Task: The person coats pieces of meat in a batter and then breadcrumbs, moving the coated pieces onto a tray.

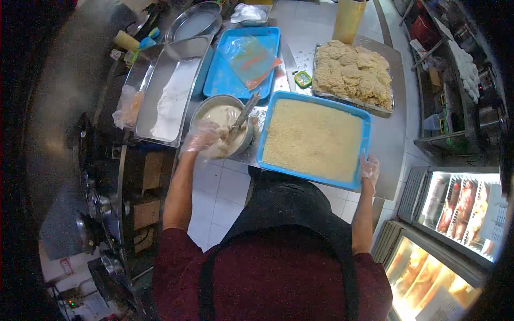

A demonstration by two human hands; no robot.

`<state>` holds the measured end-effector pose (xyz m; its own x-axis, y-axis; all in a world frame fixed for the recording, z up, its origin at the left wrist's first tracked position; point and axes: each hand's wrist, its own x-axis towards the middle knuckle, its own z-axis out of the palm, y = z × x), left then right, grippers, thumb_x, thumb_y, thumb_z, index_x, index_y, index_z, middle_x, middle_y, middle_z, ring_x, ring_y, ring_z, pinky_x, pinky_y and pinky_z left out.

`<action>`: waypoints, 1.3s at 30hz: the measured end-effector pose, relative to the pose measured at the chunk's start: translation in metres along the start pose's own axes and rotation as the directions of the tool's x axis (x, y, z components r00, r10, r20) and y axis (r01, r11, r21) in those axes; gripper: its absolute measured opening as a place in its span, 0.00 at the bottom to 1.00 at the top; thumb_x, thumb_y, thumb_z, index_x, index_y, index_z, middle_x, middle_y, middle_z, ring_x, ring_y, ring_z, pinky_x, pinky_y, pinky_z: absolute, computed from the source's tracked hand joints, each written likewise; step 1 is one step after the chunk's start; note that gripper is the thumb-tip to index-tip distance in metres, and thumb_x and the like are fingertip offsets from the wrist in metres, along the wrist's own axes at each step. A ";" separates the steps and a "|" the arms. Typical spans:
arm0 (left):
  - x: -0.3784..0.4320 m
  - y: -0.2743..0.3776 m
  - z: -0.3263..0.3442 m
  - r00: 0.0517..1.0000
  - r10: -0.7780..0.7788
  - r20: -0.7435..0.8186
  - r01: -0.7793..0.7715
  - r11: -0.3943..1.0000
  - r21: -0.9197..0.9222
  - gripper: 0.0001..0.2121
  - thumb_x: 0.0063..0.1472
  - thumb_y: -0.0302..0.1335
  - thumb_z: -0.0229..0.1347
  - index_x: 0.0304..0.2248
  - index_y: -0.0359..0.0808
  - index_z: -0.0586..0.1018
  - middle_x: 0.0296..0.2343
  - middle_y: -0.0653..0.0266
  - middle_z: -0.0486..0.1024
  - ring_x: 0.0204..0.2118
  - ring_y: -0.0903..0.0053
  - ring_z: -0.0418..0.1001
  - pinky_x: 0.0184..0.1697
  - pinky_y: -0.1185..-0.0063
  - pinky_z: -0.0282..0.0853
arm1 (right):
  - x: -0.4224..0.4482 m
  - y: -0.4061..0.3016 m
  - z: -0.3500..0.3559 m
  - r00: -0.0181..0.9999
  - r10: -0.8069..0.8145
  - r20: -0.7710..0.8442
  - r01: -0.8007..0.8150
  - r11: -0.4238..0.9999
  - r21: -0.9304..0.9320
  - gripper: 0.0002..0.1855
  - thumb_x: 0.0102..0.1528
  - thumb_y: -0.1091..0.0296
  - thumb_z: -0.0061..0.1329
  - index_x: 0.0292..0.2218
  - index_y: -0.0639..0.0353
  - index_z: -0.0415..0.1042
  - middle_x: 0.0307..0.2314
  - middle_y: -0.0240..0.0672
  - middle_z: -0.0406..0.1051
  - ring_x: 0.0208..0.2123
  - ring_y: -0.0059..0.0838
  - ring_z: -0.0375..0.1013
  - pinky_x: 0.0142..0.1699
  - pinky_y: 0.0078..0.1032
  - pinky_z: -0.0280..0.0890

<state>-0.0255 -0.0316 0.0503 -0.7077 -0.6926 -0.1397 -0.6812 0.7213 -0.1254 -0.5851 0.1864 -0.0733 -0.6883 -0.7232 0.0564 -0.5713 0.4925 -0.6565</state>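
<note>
My left hand (204, 135), in a clear plastic glove, is over the near left part of a metal bowl (196, 114) of pale batter (220, 114). Its fingers touch something coated with batter, whose kind I cannot tell. A whisk or similar utensil (248, 108) leans in the bowl, its lower end hidden. My right hand (369, 167), gloved too, grips the near right edge of a blue tray (317, 177) spread with pale breadcrumbs (315, 138). Behind this tray, crumb-coated pieces (351, 72) are piled on a metal tray (385, 111).
Left of the bowl stands a deep steel pan (140, 130) with white powder (174, 98). Another blue tray (209, 86) bears a plastic bag (251, 62). A knife (288, 60) and a green timer (302, 79) lie between the trays. Lit display fridges (461, 212) stand at the right.
</note>
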 end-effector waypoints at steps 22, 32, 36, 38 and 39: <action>0.048 -0.013 -0.044 0.998 -0.058 -0.015 0.054 0.984 -0.168 0.06 0.43 0.29 0.50 0.23 0.40 0.74 0.25 0.60 0.71 0.32 0.68 0.67 0.36 0.73 0.61 | 0.028 0.000 0.021 0.971 -0.089 0.223 0.129 0.977 -0.172 0.21 0.47 0.49 0.38 0.31 0.59 0.70 0.28 0.43 0.69 0.31 0.40 0.69 0.37 0.28 0.62; 0.091 0.118 -0.182 0.976 -0.158 -0.149 -0.028 0.586 -0.810 0.06 0.49 0.31 0.49 0.20 0.39 0.76 0.18 0.60 0.71 0.22 0.72 0.68 0.28 0.78 0.64 | 0.016 -0.021 0.028 0.927 -0.343 0.152 0.366 0.737 -0.569 0.27 0.45 0.49 0.44 0.42 0.59 0.63 0.33 0.43 0.67 0.36 0.39 0.65 0.43 0.34 0.58; 0.084 0.150 -0.076 0.976 -0.049 -0.212 -0.011 0.962 -0.272 0.09 0.49 0.33 0.47 0.28 0.40 0.75 0.25 0.65 0.71 0.27 0.75 0.68 0.31 0.77 0.62 | -0.033 -0.136 0.018 0.793 -0.570 0.214 0.606 0.774 -0.183 0.43 0.40 0.45 0.49 0.49 0.64 0.51 0.46 0.48 0.54 0.51 0.44 0.49 0.54 0.35 0.43; 0.069 0.150 0.001 0.959 0.030 -0.280 -0.062 0.992 -0.106 0.12 0.50 0.34 0.46 0.31 0.39 0.74 0.28 0.66 0.71 0.30 0.76 0.68 0.32 0.76 0.62 | -0.040 -0.153 0.023 0.798 -0.494 0.346 0.589 0.759 -0.278 0.43 0.41 0.44 0.47 0.50 0.65 0.49 0.48 0.50 0.50 0.52 0.45 0.45 0.55 0.36 0.40; 0.063 0.153 0.011 0.942 0.093 -0.321 -0.114 0.993 -0.045 0.13 0.50 0.34 0.45 0.33 0.38 0.73 0.30 0.66 0.70 0.31 0.77 0.68 0.32 0.76 0.62 | -0.034 -0.147 0.028 0.805 -0.439 0.399 0.573 0.749 -0.332 0.44 0.42 0.43 0.46 0.51 0.65 0.48 0.49 0.51 0.48 0.53 0.45 0.44 0.56 0.36 0.38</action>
<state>-0.1721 0.0352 0.0118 -0.7907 -0.5876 0.1721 -0.6042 0.7942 -0.0642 -0.4650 0.1251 -0.0004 -0.1248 -0.9916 0.0337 -0.9709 0.1151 -0.2101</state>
